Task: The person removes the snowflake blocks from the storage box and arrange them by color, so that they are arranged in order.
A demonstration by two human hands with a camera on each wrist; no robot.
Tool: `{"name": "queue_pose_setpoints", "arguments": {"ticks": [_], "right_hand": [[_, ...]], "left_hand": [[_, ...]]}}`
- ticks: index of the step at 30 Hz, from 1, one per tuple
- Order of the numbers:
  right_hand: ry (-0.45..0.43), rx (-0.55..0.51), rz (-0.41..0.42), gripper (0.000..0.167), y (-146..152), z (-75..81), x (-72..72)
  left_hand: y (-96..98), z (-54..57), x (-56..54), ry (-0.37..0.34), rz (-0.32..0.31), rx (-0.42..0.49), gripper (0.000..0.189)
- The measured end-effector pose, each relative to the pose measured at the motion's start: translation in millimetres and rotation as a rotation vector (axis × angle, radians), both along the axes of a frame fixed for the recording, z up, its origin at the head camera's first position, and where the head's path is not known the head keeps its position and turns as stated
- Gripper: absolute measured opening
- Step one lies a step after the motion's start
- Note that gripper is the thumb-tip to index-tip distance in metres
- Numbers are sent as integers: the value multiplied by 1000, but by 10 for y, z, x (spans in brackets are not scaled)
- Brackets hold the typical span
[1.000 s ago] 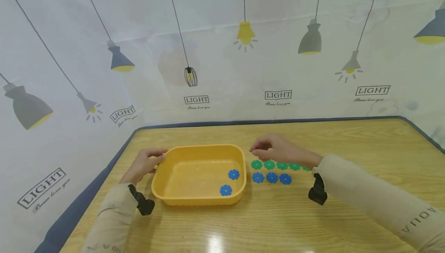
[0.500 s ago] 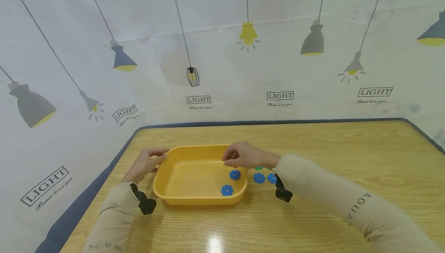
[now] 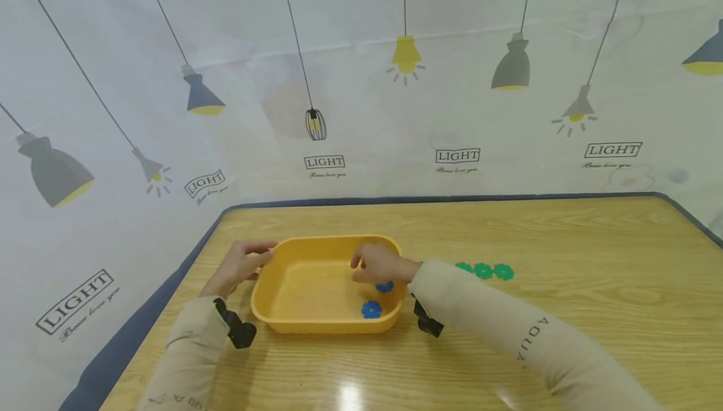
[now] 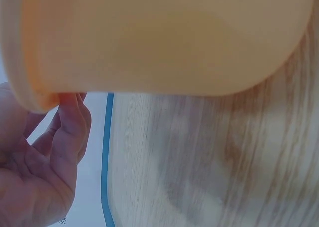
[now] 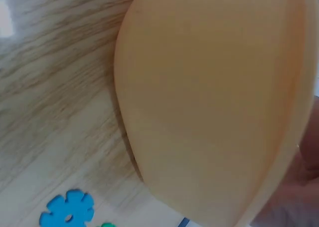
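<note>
My left hand point(image 3: 237, 266) grips the left end of a yellow plastic basin point(image 3: 327, 326); in the left wrist view its fingers point(image 4: 70, 132) bend under the rim. My right hand point(image 3: 377, 263) reaches over the right side into the basin, thumb and forefinger apart, with nothing visible between them. Close below it lies a blue flower-shaped disc point(image 3: 385, 287), partly covered by the hand. A second blue disc point(image 3: 371, 309) lies nearer the front wall. In the right wrist view the basin's wall point(image 5: 209, 102) hides most of the hand.
Right of the basin, green flower-shaped discs point(image 3: 483, 271) lie in a row on the wooden table point(image 3: 593, 285), partly behind the right sleeve point(image 3: 508, 317). Another blue disc point(image 5: 67, 209) lies outside the basin. A lamp-patterned sheet point(image 3: 361, 85) stands behind the table.
My right hand has moved left from over the green discs into the basin and lowered, its thumb and forefinger parting. The left hand stays on the rim.
</note>
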State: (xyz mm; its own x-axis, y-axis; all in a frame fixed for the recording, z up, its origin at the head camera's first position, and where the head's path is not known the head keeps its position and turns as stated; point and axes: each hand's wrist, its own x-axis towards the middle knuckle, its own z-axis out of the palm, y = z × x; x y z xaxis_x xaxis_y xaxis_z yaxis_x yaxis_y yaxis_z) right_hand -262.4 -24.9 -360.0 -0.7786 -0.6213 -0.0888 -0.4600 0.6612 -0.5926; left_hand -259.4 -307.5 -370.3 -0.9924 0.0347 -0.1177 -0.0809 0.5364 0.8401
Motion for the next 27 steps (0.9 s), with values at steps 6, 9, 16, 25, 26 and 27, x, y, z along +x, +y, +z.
{"name": "queue_pose_setpoints", "arguments": {"ticks": [6, 9, 16, 25, 26, 27], "right_hand": [[-68, 57, -10, 23, -23, 17, 38], [-96, 95, -26, 23, -27, 14, 36], [-94, 114, -26, 20, -62, -17, 25], [-193, -23, -39, 26, -123, -97, 2], [-224, -50, -49, 27, -124, -104, -3], [-257, -77, -59, 29, -125, -111, -7]], "left_hand": [[8, 9, 11, -1, 0, 5, 36], [6, 14, 7, -10, -2, 8, 37], [7, 30, 11, -26, 7, -11, 38], [-2, 7, -10, -41, 13, -16, 39], [-2, 7, -11, -41, 13, -17, 39], [-1, 9, -10, -40, 13, -17, 39]]}}
